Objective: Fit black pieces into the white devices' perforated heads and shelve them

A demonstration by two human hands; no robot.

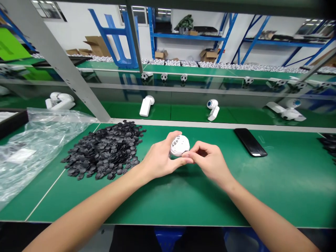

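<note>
Green worktop (288,189): 1 heap of black pieces (105,150), 1 black phone (250,141); above it, 1 white round part (181,145) clasped in left hand (159,159), right hand (210,161) with fingertips pinched together at its rim; behind, blue shelving (183,36), white wall (76,24).

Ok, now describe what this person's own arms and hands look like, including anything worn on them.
The left hand and right hand are both ungloved, with no ring to be seen. The left forearm and right forearm are bare to the picture's edge: no sleeve, cuff, watch or bracelet shows.
</note>
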